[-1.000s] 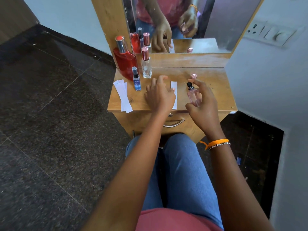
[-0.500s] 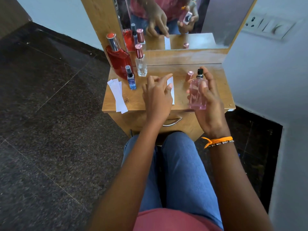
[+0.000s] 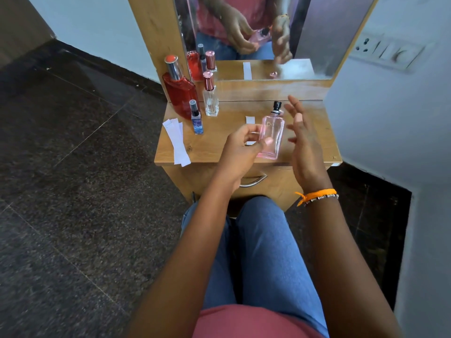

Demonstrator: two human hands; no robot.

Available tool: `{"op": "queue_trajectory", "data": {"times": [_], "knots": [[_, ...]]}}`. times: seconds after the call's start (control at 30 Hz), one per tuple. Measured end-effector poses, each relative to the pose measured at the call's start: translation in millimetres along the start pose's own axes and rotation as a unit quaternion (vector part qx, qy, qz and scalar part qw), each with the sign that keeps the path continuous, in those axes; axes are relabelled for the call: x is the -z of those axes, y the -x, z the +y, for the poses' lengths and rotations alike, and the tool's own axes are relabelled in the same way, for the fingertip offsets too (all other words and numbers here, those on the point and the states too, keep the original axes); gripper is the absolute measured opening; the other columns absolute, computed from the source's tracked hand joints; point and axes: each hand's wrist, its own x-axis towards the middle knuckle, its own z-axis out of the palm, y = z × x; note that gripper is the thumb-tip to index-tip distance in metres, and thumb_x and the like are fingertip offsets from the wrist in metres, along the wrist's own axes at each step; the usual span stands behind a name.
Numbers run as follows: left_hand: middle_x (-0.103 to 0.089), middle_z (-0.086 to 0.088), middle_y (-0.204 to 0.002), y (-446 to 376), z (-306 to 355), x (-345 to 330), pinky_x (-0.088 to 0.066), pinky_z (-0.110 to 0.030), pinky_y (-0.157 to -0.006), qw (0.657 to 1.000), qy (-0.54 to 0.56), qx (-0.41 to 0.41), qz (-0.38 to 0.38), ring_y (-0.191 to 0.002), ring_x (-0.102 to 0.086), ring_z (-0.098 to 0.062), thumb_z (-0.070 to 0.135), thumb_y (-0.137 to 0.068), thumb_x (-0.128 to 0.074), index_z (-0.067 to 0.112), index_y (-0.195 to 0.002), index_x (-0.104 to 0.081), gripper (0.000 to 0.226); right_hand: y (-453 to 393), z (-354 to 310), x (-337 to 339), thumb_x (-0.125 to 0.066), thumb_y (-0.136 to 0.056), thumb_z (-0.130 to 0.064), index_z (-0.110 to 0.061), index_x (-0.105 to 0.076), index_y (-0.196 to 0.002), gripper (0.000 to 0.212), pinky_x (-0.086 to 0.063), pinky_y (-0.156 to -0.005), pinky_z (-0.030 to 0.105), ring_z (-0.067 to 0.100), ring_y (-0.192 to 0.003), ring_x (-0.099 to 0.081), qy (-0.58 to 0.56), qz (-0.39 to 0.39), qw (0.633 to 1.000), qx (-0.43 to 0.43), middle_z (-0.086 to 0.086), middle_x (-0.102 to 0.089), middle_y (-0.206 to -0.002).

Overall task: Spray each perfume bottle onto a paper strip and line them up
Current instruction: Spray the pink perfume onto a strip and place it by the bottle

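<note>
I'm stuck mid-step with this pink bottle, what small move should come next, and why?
Probably aim the black nozzle at the paper strip and press it. The left hand grips the uncapped pink bottle, and the right hand is open beside it, free to press.

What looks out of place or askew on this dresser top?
Little stands out. The stack of paper strips overhangs the front edge of the dresser top. The pink bottle, gripped by the left hand, has no cap.
</note>
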Motion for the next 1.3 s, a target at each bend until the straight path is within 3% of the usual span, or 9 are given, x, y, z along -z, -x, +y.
{"op": "queue_trajectory", "data": {"times": [0.1,0.23,0.37,0.47,0.63,0.73,0.97,1.17,1.3], "knots": [[-0.062,0.005,-0.098,-0.1,2.3,4.0,-0.048,-0.023,-0.075,1.000,0.008,-0.002,0.024,-0.097,-0.058,-0.013,0.012,-0.087,-0.063,0.020,-0.105,-0.059,0.021,-21.6,8.1,-0.5,-0.043,-0.096,-0.008,-0.027,-0.047,-0.132,0.041,-0.023,-0.117,0.043,0.016,-0.136,-0.034,0.131,0.015,0.991,0.036,-0.005,-0.044,-0.137],[-0.064,-0.002,-0.108,-0.6,8.3,4.8,-0.051,-0.025,-0.076,0.999,0.017,-0.017,0.039,-0.107,-0.060,-0.018,0.012,-0.086,-0.063,0.020,-0.105,-0.059,0.020,-42.3,16.5,-5.7,-0.054,-0.082,0.008,-0.007,-0.066,-0.112,0.036,-0.044,-0.099,0.034,0.028,-0.113,-0.054,0.252,-0.006,0.966,0.049,0.014,-0.060,-0.115],[-0.065,-0.007,-0.115,-0.8,11.2,5.3,-0.052,-0.038,-0.093,0.999,0.025,-0.019,0.041,-0.112,-0.060,-0.023,0.010,-0.087,-0.062,0.018,-0.107,-0.060,0.021,-45.2,7.7,-5.6,-0.049,-0.081,0.011,-0.011,-0.065,-0.091,0.029,-0.051,-0.081,0.028,0.013,-0.083,-0.062,0.186,0.013,0.982,0.020,0.004,-0.066,-0.091],[-0.065,-0.008,-0.115,-0.3,11.6,7.2,-0.052,-0.039,-0.094,0.999,0.023,-0.023,0.043,-0.112,-0.059,-0.023,0.009,-0.087,-0.062,0.019,-0.108,-0.060,0.023,-42.9,-12.9,2.6,-0.054,-0.086,0.003,-0.017,-0.062,-0.103,0.027,-0.048,-0.085,0.019,0.002,-0.083,-0.060,0.070,0.018,0.997,0.042,-0.008,-0.064,-0.089],[-0.063,-0.002,-0.106,2.2,11.3,9.1,-0.051,-0.040,-0.094,0.999,0.012,-0.032,0.041,-0.110,-0.059,-0.021,0.009,-0.087,-0.061,0.021,-0.108,-0.060,0.025,-34.3,-51.1,6.7,-0.059,-0.088,-0.005,-0.011,-0.061,-0.113,0.026,-0.051,-0.094,0.035,0.014,-0.094,-0.058,-0.040,-0.067,0.993,0.085,-0.001,-0.062,-0.095],[-0.063,-0.002,-0.104,4.1,12.8,10.7,-0.049,-0.042,-0.094,0.998,0.000,-0.040,0.040,-0.107,-0.059,-0.021,0.008,-0.086,-0.062,0.023,-0.105,-0.061,0.024,-29.0,-64.0,3.4,-0.056,-0.090,-0.001,-0.006,-0.058,-0.118,0.029,-0.049,-0.097,0.041,0.021,-0.097,-0.055,-0.033,-0.093,0.991,0.089,0.010,-0.057,-0.101],[-0.064,0.000,-0.098,8.8,15.6,12.7,-0.048,-0.031,-0.086,0.996,-0.011,-0.064,0.056,-0.098,-0.059,-0.014,0.003,-0.083,-0.062,0.021,-0.101,-0.062,0.025,-17.0,-77.4,1.6,-0.051,-0.091,0.006,-0.012,-0.052,-0.126,0.040,-0.052,-0.094,0.028,0.017,-0.103,-0.061,0.033,-0.170,0.983,0.057,0.011,-0.063,-0.113],[-0.066,0.004,-0.093,10.6,19.1,9.5,-0.047,-0.034,-0.093,0.992,-0.041,-0.095,0.068,-0.096,-0.058,-0.009,0.004,-0.082,-0.063,0.016,-0.105,-0.064,0.026,-19.2,-85.4,-4.3,-0.076,-0.075,-0.006,-0.009,-0.060,-0.085,0.019,-0.048,-0.064,0.014,0.004,-0.061,-0.052,0.060,-0.071,0.995,0.048,-0.002,-0.057,-0.069],[-0.065,0.005,-0.093,9.6,19.6,8.2,-0.046,-0.036,-0.092,0.992,-0.036,-0.098,0.071,-0.096,-0.057,-0.009,0.005,-0.082,-0.064,0.017,-0.104,-0.063,0.025,-16.7,-86.2,-3.8,-0.062,-0.089,-0.014,-0.007,-0.061,-0.114,0.025,-0.051,-0.085,0.023,0.011,-0.093,-0.062,0.069,-0.079,0.992,0.065,0.003,-0.065,-0.102]]}}
